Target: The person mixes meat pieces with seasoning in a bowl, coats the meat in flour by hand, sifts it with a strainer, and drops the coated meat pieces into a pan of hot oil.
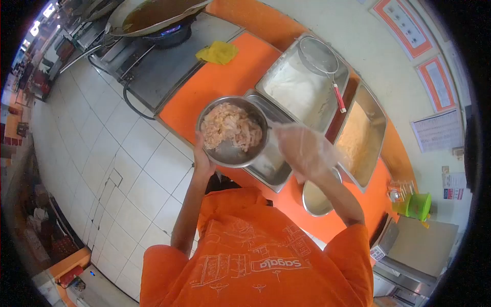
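A steel bowl point(232, 157) of pale, raw-looking meat pieces point(230, 128) is held up over the near edge of the orange counter, partly covering a metal tray point(279, 179). My left hand point(203, 159) grips the bowl at its left side, thumb along the rim. My right hand point(302, 148), in a loose clear plastic glove, is at the bowl's right rim. Its fingers are blurred under the plastic, so their grip is unclear. Below that forearm sits a round metal container point(316, 198) with pale liquid inside, partly hidden.
Behind are a tray of white powder point(296, 89) with a red-handled strainer point(318, 57) on it, and a tray of orange-tinted crumbs point(355, 133). A yellow cloth point(218, 52) lies near the stove, where a wok point(153, 18) sits over a blue flame. A green basket point(418, 206) is at right.
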